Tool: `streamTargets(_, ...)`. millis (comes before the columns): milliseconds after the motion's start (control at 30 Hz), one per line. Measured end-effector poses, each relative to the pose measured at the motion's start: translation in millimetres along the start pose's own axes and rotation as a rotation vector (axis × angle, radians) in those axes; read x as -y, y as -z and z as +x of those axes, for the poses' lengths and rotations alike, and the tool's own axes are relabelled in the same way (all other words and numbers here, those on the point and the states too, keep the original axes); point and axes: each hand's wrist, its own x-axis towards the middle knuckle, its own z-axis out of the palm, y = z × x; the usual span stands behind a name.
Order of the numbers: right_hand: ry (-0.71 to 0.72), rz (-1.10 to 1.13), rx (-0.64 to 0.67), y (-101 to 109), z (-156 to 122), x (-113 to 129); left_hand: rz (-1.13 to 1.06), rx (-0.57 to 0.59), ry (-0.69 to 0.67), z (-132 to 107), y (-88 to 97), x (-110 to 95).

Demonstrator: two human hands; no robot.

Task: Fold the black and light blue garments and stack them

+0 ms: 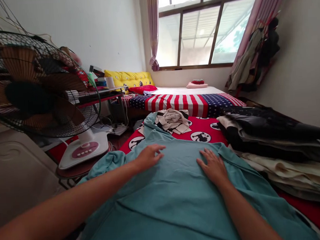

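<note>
The left forearm [86, 192] reaches in at a low slant from the lower left corner, and the left hand [150, 157] at its end points rightward, its fingers loosely bent and the thumb held apart from them. The right forearm [240, 205] rises more steeply from the lower right, leaning inward, and the right hand [214, 168] lies palm down with its fingers spread and pointing forward and to the left. Both hands are unclenched and grip nothing; the right one rests on the teal garment [184, 189], while whether the left one presses on the cloth or sits just above it cannot be told. The garment lies spread out beneath both hands, filling the gap between them and running on toward the wearer, with a few creases across its near part. Its left side is bunched beside the left forearm, and its right side slopes away past the right hand. Under it is a red cover [213, 135] with round black-and-white figures. Beyond the hands, a crumpled beige cloth [173, 120] lies against the garment's far end, and a pile of dark folded clothes [277, 132] stands to the right.
</note>
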Motion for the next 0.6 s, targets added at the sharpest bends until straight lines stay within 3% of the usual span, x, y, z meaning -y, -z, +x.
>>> streamTargets(100, 0.015, 0.051, -0.068, -4.2, -2.1, -2.7, 0.247, -0.159, 0.098, 54.4, 21.6, 43.0)
streamTargets(167, 0.021, 0.076, -0.099, -5.0, -4.3, -2.4, 0.398, -0.201, 0.166, 86.3, 31.9, 69.0)
streamTargets(233, 0.027, 0.093, -0.122, -4.4, -5.9, -1.4, 0.522, -0.18, 0.192, 111.9, 38.8, 90.6)
streamTargets(333, 0.028, 0.112, -0.137, -2.8, -7.2, 0.4, 0.657, -0.101, 0.119, 137.4, 45.4, 113.5)
streamTargets(467, 0.032, 0.127, -0.148, -1.8, -7.5, 1.7, 0.7, -0.072, 0.036, 146.9, 55.0, 122.7)
streamTargets(600, 0.028, 0.14, -0.152, -2.9, -6.6, 1.3, 0.712, -0.07, -0.057, 136.5, 70.9, 106.2)
